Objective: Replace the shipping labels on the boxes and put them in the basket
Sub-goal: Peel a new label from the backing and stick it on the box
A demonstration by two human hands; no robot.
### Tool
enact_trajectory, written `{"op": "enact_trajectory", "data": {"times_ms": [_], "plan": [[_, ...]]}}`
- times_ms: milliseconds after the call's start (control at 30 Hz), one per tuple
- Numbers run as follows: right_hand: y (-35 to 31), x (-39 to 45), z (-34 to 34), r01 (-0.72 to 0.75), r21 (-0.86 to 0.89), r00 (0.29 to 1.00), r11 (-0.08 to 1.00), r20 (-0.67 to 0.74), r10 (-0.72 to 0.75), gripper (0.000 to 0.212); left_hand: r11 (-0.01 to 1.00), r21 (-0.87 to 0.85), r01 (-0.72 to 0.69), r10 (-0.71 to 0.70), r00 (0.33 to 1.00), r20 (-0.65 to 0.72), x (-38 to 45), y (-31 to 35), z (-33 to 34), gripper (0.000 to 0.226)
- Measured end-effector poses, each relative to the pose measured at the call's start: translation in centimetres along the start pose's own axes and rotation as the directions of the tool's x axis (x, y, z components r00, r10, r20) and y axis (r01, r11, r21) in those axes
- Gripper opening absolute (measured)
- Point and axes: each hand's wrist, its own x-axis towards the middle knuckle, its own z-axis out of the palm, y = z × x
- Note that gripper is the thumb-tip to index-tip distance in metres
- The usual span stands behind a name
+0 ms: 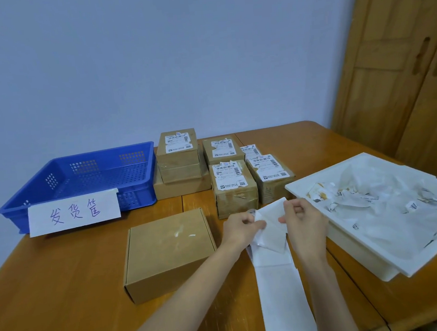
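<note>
A flat cardboard box [167,251] lies in front of me on the wooden table [65,297]; its top bears only white label residue. My left hand [240,228] and my right hand [302,220] both pinch the top of a long white strip of blank labels [277,279], which hangs toward me. The hands are just right of the box, above the table. The blue basket [81,177] stands empty at the back left, with a handwritten paper sign on its front. Several labelled boxes [233,185] are stacked behind the hands.
A white tray [351,248] at the right holds torn labels and backing paper. A wooden wardrobe [400,57] stands behind the table's right corner. A pale blue wall runs along the back.
</note>
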Motion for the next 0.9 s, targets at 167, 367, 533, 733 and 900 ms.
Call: {"op": "enact_trajectory", "data": {"times_ms": [167,367,533,733,900], "plan": [[-0.3,0.2,0.0,0.031,-0.002,0.999,1.0,0.008,-0.031,0.024,0.998,0.064,-0.018,0.018,1.0,-0.005,0.2,-0.7,-0.1,0.022],[-0.1,0.5,0.0,0.069,0.015,0.998,0.998,-0.012,-0.068,0.037,0.998,0.059,0.017,-0.018,1.0,0.021,0.1,-1.1,-0.4,0.034],[-0.7,0.2,-0.2,0.101,0.078,0.994,0.992,-0.058,-0.096,0.039,0.997,0.076,0.027,-0.031,0.998,0.047,0.0,-0.7,-0.3,0.053],[-0.8,0.1,-0.4,0.121,0.109,0.991,0.987,-0.068,-0.114,0.037,0.998,0.066,0.023,-0.028,0.996,0.083,-0.7,-0.1,-0.2,0.081],[-1.1,0.0,-0.5,0.129,0.136,0.989,0.982,-0.089,-0.118,0.035,0.984,0.17,-0.055,0.029,0.989,0.148,-1.0,0.0,0.0,0.097]]}}
